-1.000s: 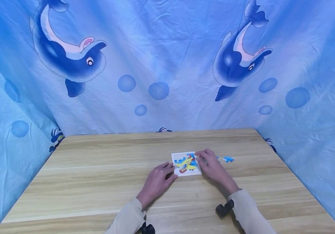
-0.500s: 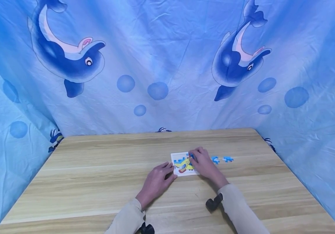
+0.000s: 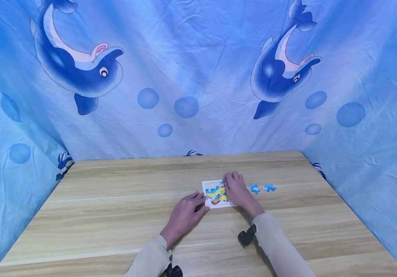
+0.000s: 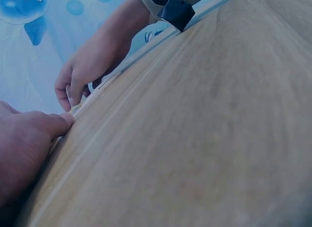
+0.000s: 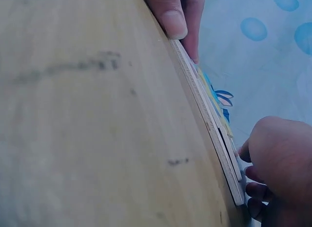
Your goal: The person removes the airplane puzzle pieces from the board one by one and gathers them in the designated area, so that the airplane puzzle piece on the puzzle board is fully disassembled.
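Note:
A small white-framed jigsaw puzzle board (image 3: 219,206) lies on the table, showing a yellow airplane on a blue ground. My left hand (image 3: 185,213) grips its left side and near corner, the thumb at the front edge in the right wrist view. Over the upper right part of the picture is my right hand (image 3: 237,188), fingers bent down onto the surface. Whether a piece is between those fingertips is hidden. Just right of the board lie two loose blue puzzle pieces, a nearer piece (image 3: 255,189) and a farther piece (image 3: 270,188).
The wood-grain table (image 3: 115,215) ends at a back edge against a blue curtain (image 3: 198,77) printed with dolphins and bubbles. Black wrist cameras are strapped at both cuffs, one being the right camera (image 3: 247,235).
My right hand has moved left from the board's right edge onto its upper right part, uncovering the nearer loose piece. My left hand has stayed on the board.

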Tool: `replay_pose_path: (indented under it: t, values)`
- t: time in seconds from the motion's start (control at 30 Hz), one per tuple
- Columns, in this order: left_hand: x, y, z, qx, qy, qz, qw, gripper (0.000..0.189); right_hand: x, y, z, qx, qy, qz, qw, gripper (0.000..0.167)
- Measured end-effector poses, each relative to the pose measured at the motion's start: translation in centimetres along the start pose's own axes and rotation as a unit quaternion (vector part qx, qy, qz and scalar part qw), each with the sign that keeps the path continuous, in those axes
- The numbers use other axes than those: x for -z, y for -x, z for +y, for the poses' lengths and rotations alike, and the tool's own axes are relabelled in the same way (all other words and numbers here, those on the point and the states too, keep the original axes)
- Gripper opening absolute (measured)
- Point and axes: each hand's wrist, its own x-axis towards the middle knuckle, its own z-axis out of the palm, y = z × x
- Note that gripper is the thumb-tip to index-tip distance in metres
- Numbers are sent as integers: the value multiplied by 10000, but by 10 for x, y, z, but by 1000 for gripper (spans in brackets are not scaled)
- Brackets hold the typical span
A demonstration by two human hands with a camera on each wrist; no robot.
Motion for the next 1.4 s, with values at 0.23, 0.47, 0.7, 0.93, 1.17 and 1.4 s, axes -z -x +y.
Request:
replay_pose_path:
  t: [0.23,0.47,0.7,0.93,1.17,1.4]
  values:
    - [2,0,0,20,13,33,10000,41,-2,-2,1,-262,-246,4,9994,9]
    - [0,-2,0,9,-14,3,10000,41,2,-2,4,-448,-410,12,9982,10]
    - [-1,-2,1,39,-36,-23,10000,41,4,-2,2,-507,-439,-18,9978,11]
    - [0,-1,0,8,-13,27,10000,41,2,-3,1,-563,-527,-79,9970,8]
    - [1,1,0,-71,-45,45,10000,41,4,-1,0,-498,-543,-129,9972,9]
    - [0,1,0,-66,-47,59,9999,40,2,0,3,-532,-655,-5,9964,13]
